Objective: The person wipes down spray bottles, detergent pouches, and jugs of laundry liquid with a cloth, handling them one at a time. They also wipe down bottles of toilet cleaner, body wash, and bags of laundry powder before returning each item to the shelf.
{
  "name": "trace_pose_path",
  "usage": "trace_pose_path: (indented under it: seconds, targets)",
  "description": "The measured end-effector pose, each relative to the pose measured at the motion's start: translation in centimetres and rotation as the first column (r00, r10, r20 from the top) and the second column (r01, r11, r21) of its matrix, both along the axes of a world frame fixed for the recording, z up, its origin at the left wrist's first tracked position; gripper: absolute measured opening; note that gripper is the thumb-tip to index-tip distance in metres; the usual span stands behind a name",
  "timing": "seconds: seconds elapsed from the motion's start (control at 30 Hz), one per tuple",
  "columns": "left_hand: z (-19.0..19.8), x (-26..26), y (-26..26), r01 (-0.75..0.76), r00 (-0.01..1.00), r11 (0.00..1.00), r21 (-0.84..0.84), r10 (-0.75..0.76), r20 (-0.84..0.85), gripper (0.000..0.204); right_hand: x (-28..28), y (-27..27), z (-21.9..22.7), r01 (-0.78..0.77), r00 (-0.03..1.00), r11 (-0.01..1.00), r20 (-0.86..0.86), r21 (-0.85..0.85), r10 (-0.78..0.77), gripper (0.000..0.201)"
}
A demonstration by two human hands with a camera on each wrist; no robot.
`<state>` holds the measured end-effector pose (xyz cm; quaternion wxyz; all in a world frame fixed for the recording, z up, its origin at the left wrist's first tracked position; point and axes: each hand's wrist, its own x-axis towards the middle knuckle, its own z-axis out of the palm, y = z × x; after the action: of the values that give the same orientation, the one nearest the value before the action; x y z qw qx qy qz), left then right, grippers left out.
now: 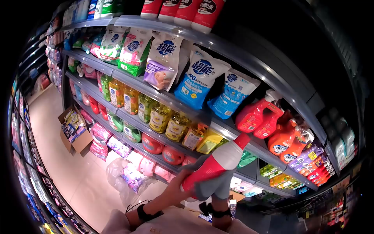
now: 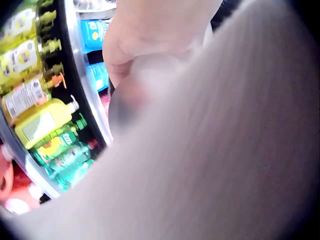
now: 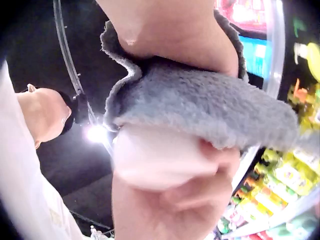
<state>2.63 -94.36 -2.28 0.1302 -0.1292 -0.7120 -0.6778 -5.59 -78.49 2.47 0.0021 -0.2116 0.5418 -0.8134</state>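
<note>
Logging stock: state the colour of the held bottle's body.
Red body with a white neck, on the bottle; head view shows it best.

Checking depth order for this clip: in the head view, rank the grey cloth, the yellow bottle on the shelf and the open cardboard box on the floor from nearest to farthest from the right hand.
1. Grey fleecy cloth: under the right hand.
2. Squat yellow plastic bottle: on the shelf above.
3. Open brown cardboard box: on the floor, far left.

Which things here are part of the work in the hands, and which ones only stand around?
In the work:
- red bottle with white neck, held by the left hand
- grey cloth, pressed on the bottle by the right hand

Only standing around:
- blue detergent bags
- yellow-green bottles on the shelf
- red spray bottles
- cardboard box on the floor
</note>
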Motion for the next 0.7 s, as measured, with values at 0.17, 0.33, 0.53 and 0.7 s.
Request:
trace_pose_path:
  seconds: [0.17,0.33,0.53,0.7]
  targets:
    - [2.8,1.8,-0.4,0.303,0.688,0.497,0.813,-0.705,0.175,0.074,-0.7,1.1,3.0,-0.107,0.961,0.961,0.222,-0.256,0.166,0.051]
    - [-0.1,-0.2,-0.8,0.422,0.420,0.123,0.898,-0.904,-0.073,0.072,1.7,-2.0,4.7,-0.260,0.795,0.792,0.344,-0.552,0.500,0.067]
    - [0.1,0.3,-0.4,0.103,0.872,0.798,0.594,-0.359,0.332,0.049,1.2,-3.1,1.8,-0.356,0.873,0.835,0.171,-0.419,0.458,0.073]
    - [1.5,-1.0,-3.8,-0.118,0.954,0.991,-0.059,0.130,0.270,0.026,-0.9,-1.7,2.6,-0.332,0.885,0.920,0.269,-0.208,0.380,0.057]
